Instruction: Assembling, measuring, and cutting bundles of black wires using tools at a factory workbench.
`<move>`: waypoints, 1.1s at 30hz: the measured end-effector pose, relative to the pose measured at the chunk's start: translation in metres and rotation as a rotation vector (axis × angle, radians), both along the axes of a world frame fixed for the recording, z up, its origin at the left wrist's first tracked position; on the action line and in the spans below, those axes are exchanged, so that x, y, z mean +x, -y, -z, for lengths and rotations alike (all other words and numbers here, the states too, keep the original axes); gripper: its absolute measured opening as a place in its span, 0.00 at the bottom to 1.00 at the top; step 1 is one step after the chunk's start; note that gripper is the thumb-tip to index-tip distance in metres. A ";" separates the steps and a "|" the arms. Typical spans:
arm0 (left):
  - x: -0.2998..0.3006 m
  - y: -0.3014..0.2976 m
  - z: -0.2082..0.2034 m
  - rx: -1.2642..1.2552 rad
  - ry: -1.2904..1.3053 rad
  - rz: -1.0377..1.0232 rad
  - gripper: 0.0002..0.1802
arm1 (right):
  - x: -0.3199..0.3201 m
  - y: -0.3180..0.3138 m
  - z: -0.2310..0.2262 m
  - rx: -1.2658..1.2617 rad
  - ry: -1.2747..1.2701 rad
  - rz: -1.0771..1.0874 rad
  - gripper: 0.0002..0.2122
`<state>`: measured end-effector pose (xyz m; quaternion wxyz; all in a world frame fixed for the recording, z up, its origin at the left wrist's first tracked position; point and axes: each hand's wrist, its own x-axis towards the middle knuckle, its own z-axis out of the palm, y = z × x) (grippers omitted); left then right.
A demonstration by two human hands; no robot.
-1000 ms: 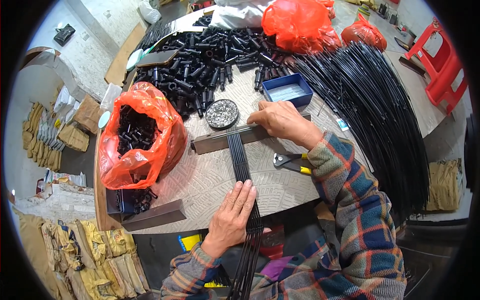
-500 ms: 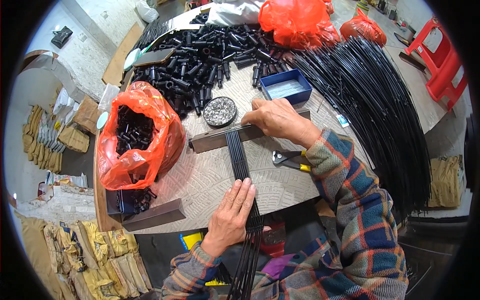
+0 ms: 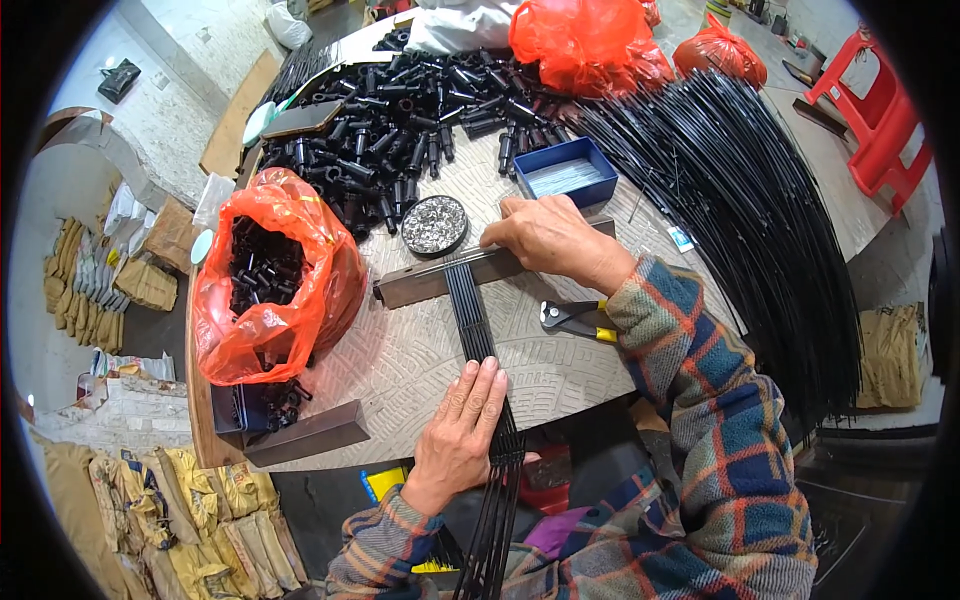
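A flat row of thin black rods [image 3: 466, 310] runs from a long dark metal bar [image 3: 420, 288] on the table toward me, its loose ends hanging past the table edge. Over the row lies my left hand [image 3: 460, 425], fingers straight on top and the thumb tucked beneath, its tip showing on the right side. My right hand [image 3: 548, 235] is closed over the right part of the bar, fingertips bent down behind it. The far ends of the rods meet the bar. Just right of them lie end-cutting pliers [image 3: 570, 318] with black and yellow handles.
A round tin of small shiny pieces [image 3: 434, 226] and a blue box of thin clear strips [image 3: 568, 174] stand beyond the bar. Black tubular parts [image 3: 380, 140] are heaped behind. An open red bag [image 3: 340, 290] stands left; a big bundle of black rods [image 3: 740, 190] lies right.
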<state>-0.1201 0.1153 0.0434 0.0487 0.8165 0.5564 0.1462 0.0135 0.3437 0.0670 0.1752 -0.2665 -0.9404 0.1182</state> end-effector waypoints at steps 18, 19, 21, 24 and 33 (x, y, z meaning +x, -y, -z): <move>0.000 -0.003 -0.001 0.001 -0.009 0.038 0.51 | -0.014 -0.006 0.014 0.034 -0.149 -0.130 0.06; 0.001 -0.004 0.000 0.013 -0.015 0.051 0.51 | -0.011 -0.007 0.012 0.036 -0.146 -0.128 0.06; 0.001 -0.004 -0.001 0.024 -0.024 0.059 0.51 | -0.011 -0.007 0.010 -0.010 -0.142 -0.140 0.07; 0.008 -0.006 -0.003 0.015 0.004 0.079 0.50 | -0.008 -0.006 0.015 0.057 -0.159 -0.111 0.06; 0.007 -0.006 0.000 0.009 0.006 0.058 0.49 | 0.001 -0.010 0.018 0.115 -0.075 -0.019 0.06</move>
